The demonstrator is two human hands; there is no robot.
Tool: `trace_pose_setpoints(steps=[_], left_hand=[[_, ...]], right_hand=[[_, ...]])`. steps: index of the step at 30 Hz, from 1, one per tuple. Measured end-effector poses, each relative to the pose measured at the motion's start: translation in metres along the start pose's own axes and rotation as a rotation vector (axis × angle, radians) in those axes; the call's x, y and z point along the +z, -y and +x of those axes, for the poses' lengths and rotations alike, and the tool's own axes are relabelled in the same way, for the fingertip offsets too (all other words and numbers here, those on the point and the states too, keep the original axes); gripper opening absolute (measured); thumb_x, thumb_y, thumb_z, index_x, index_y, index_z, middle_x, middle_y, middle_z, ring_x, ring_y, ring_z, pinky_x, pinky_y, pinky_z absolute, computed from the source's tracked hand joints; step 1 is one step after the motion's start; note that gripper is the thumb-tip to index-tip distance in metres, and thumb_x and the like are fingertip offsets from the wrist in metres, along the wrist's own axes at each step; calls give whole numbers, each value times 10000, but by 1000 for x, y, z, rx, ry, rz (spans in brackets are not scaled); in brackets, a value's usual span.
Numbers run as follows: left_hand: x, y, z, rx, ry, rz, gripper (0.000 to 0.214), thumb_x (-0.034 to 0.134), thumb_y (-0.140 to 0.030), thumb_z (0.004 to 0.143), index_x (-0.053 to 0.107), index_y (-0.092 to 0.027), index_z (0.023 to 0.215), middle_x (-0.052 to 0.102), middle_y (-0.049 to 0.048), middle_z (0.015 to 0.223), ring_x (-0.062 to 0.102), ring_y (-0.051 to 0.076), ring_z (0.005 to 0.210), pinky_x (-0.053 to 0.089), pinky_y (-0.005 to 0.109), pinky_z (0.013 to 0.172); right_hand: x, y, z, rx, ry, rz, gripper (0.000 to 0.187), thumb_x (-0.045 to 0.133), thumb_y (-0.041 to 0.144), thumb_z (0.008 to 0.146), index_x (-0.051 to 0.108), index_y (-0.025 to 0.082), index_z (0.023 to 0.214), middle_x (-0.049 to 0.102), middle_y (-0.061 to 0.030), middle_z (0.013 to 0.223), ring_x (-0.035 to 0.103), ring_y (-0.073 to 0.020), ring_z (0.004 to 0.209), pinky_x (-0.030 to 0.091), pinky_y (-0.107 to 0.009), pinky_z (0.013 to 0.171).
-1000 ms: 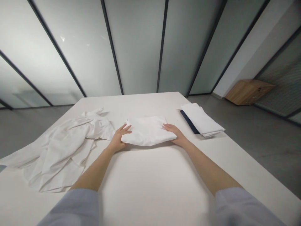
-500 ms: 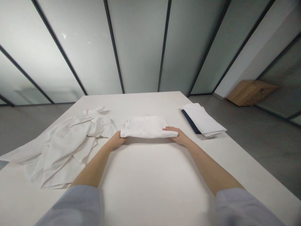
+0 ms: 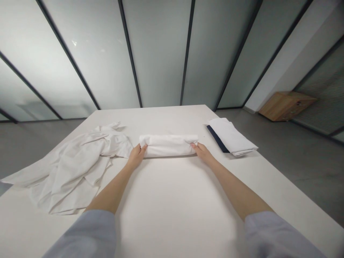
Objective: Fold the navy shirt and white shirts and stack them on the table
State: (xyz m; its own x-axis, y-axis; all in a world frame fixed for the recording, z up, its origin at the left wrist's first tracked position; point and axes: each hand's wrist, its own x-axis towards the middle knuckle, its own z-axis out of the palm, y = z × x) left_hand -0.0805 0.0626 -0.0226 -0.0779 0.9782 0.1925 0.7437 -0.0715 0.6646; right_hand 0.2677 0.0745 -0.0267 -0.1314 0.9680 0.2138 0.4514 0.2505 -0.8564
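Reaching out from pale blue sleeves [image 3: 80, 234] over the white tabletop [image 3: 174, 211], the left hand [image 3: 137, 156] and right hand [image 3: 203, 153] have a white cloth bundle [image 3: 168, 145] between them, right at the middle of the table! The fingers [image 3: 142, 148] of each hand curl closed onto opposite ends of it, pinching the fabric. That bundle lies flat, its long axis running straight left to right across the view, its ends pointing at the two hands. Rounded and tight, though folded or rolled is hard to call from here. Over on the left, a crumpled white cloth heap [image 3: 72, 172] sprawls unfolded, just beside the left hand. To the right, a neat folded white stack [image 3: 231, 136] with a navy band [image 3: 217, 139] looks finished. Beyond it all, frosted glass panels [image 3: 161, 53] and a wooden cabinet [image 3: 287, 105].
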Motion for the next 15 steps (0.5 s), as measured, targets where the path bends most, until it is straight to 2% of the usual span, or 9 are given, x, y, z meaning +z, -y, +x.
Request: trace_pose_setpoints(steps=[3, 7, 11, 15], left_hand=[[2, -4, -1, -54, -33, 49, 468, 309, -476, 914, 602, -143, 1063, 705, 132, 993, 643, 265, 924, 467, 333, 768], [1, -11, -3, -129, -6, 179, 425, 298, -449, 928, 603, -160, 993, 705, 121, 904, 651, 252, 864, 448, 306, 708], [-2, -18, -6, -183, 16, 341, 391, 315, -443, 921, 602, -177, 935, 700, 118, 860, 654, 264, 890, 433, 301, 700], [-3, -25, -6, -222, 49, 427, 404, 297, -426, 912, 614, -177, 933, 706, 127, 891, 656, 272, 910, 433, 307, 698]], right_hand=[[7, 0, 1, 12, -98, -81, 480, 362, 549, 891, 643, 161, 865, 686, -58, 849, 612, -246, 870, 464, -328, 784], [14, 4, 3, 24, -157, -233, 468, 311, 551, 899, 563, 185, 752, 627, -38, 714, 562, -205, 734, 402, -271, 652], [17, 8, 6, 91, -155, -432, 409, 332, 487, 905, 511, 202, 672, 577, -32, 648, 506, -178, 637, 315, -260, 579], [16, 15, 7, 172, -111, -580, 362, 375, 445, 911, 514, 207, 675, 588, -41, 673, 481, -163, 622, 263, -259, 564]])
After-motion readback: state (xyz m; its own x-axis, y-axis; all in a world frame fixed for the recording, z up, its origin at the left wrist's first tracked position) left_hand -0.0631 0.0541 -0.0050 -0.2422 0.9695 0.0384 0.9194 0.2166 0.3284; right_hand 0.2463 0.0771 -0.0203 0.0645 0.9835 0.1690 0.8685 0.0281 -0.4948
